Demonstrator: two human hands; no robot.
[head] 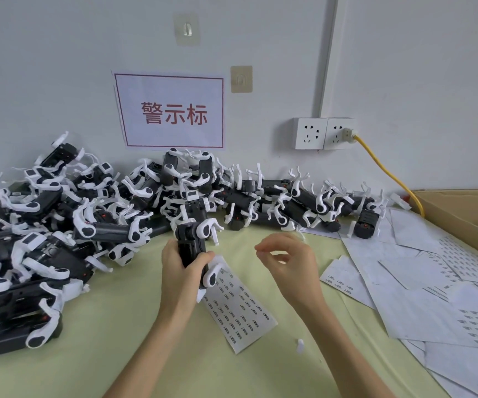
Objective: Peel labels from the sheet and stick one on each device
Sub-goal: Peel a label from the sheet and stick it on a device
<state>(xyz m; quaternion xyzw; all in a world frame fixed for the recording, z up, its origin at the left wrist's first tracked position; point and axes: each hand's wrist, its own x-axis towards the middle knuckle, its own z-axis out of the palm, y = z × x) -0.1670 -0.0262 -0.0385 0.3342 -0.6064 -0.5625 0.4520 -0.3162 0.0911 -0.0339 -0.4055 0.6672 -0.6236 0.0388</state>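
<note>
Left fingers (203, 258) grip the device (193, 248) above the label sheet (239, 308); right fingers (263, 248) hover loosely curled.

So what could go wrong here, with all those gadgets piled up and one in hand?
The left hand grips one device right above the label sheet, so it may crease or drag the sheet. The right hand hangs with fingertips pinched; whether it holds a label is too small to tell, and a peeled one could curl. The pile is tangled, so done and undone devices might mix.
</note>
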